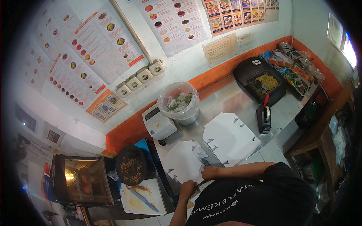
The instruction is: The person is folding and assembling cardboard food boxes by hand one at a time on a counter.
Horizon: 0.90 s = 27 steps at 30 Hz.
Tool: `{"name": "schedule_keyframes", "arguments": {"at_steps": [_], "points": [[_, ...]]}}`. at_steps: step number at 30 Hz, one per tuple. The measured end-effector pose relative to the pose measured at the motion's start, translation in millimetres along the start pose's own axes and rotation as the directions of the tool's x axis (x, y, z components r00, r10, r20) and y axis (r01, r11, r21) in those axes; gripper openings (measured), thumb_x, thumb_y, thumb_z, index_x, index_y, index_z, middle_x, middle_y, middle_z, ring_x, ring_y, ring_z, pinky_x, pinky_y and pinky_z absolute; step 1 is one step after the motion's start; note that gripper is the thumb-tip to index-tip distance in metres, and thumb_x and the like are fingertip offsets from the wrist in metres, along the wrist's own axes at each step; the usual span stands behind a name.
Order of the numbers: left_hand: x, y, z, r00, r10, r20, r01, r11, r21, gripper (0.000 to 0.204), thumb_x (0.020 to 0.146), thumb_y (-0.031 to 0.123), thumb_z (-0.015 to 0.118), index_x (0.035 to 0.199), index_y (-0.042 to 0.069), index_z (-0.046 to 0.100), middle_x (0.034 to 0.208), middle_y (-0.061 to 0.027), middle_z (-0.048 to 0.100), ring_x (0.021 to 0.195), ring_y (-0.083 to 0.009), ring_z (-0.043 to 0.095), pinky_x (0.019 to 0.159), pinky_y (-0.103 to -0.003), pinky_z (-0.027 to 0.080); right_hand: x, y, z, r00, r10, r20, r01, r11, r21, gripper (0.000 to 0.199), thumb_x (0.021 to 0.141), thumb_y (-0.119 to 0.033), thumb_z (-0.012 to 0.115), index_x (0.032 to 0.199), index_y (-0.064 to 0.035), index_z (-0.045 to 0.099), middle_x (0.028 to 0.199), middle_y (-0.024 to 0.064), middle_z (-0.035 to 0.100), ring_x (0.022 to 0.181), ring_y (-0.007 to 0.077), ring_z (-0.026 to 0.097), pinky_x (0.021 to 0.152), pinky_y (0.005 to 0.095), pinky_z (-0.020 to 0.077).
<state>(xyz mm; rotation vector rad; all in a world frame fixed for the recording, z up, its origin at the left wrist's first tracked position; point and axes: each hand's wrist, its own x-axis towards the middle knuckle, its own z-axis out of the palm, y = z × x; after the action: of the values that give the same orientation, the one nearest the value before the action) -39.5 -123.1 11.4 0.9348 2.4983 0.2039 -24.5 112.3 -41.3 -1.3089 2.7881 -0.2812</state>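
Note:
Flat white die-cut cardboard blanks with notched corners lie in two piles on the metal table. My left hand (189,187) is closed at the near edge of the left cardboard blank (181,162), its fingers curled around the edge. Beside it my right hand (209,172) is curled at the near right corner of the same blank, fingers partly hidden. A narrow dark strip shows between the two hands; what it is I cannot tell. To the right lies the other cardboard pile (230,137), untouched.
Behind the cardboard stand a white label printer (158,122) and a lined bucket of small packets (179,101). A tape dispenser (264,117) and black scale (245,71) are right. At left: a cutting board (154,192) with a knife (143,199), a dark round pan (130,179), a lit glass cabinet (83,180).

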Motion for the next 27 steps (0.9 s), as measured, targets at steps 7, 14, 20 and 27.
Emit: {"name": "schedule_keyframes", "arguments": {"at_steps": [7, 14, 20, 27], "points": [[6, 2, 8, 0.987, -0.108, 0.115, 0.109, 0.994, 0.004, 0.024, 0.088, 0.033, 0.068, 0.09, 0.01, 0.076, 0.106, -0.0192, 0.071, 0.095, -0.0369, 0.071, 0.082, -0.049, 0.055, -10, 19, -8, 0.987, -0.16, 0.007, 0.159, 0.982, 0.099, 0.02, 0.088, -0.024, 0.064, 0.099, -0.0079, 0.066, 0.097, 0.0104, 0.066, 0.099, 0.0302, 0.067, 0.086, 0.043, 0.0512], [-6, 32, -21, 0.991, -0.054, -0.125, 0.043, 0.995, -0.09, 0.056, 0.08, 0.024, 0.079, 0.13, 0.006, 0.062, 0.133, -0.0189, 0.058, 0.122, -0.0377, 0.058, 0.097, -0.048, 0.051, -151, 41, -59, 0.934, 0.353, -0.059, -0.312, 0.883, 0.351, 0.056, 0.083, -0.031, 0.078, 0.131, -0.0086, 0.058, 0.142, 0.021, 0.051, 0.135, 0.0391, 0.047, 0.112, 0.0455, 0.039], [33, 95, -71, 0.925, 0.005, -0.38, -0.105, 0.965, -0.241, 0.069, 0.081, 0.027, 0.08, 0.141, 0.006, 0.054, 0.151, -0.0219, 0.039, 0.134, -0.0413, 0.047, 0.108, -0.048, 0.045, -211, 75, -33, 0.921, 0.359, 0.152, -0.385, 0.897, 0.217, 0.069, 0.077, -0.037, 0.082, 0.136, -0.0093, 0.059, 0.158, 0.023, 0.037, 0.148, 0.0418, 0.032, 0.12, 0.0441, 0.0321], [81, 138, -75, 0.97, 0.158, -0.184, -0.205, 0.939, -0.277, 0.069, 0.085, 0.032, 0.078, 0.142, 0.004, 0.052, 0.147, -0.022, 0.044, 0.134, -0.0408, 0.048, 0.109, -0.045, 0.044, -198, 105, -46, 0.907, 0.313, 0.282, -0.408, 0.821, 0.4, 0.04, 0.085, -0.04, 0.075, 0.105, -0.0057, 0.074, 0.135, 0.0178, 0.06, 0.126, 0.0379, 0.055, 0.104, 0.0461, 0.0453]]}}
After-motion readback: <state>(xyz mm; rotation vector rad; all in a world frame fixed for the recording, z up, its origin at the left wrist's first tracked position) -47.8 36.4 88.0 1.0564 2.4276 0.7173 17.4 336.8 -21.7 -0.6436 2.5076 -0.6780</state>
